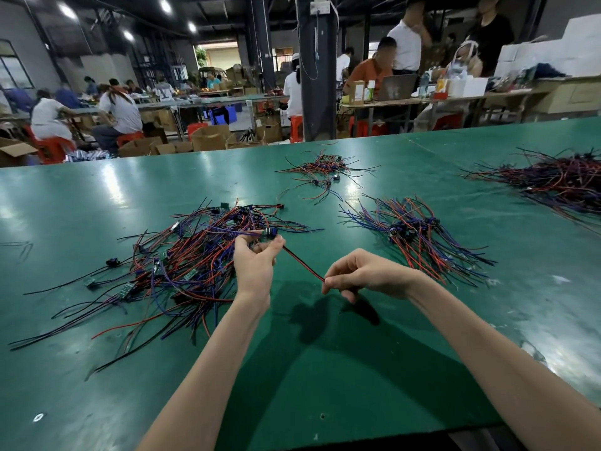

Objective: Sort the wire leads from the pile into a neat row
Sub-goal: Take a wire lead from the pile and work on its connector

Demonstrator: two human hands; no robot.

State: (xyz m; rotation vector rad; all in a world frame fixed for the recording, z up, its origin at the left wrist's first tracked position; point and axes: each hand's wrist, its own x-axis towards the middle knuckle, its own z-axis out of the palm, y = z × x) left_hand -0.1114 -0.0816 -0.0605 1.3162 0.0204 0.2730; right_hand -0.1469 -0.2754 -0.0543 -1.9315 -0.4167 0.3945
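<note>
- Green table (97,196), busy workshop; cardboard boxes (208,138) past far edge.
- Tangled pile (182,265) left, wire bundle (419,236) right; open gap between, down to near edge.
- Left hand (257,265) and right hand (364,275) each pinch one end of a red-black lead (304,263) beside the pile.

The bench (325,369) is wearing a smooth green covering, semi-glossy. It is throwing back pale glare toward its far left edge and along its right edge, where scuffs and whitish smears are dulling it. The wire leads in the pile (182,265) near the left edge are showing smooth plastic insulation, faintly shiny. The red-and-black lead (302,263) raised over the front middle is gleaming slightly. A small black connector (113,262) is looking like matt plastic. Beyond the far edge, boxes (208,138) are showing matt brown cardboard.
</note>
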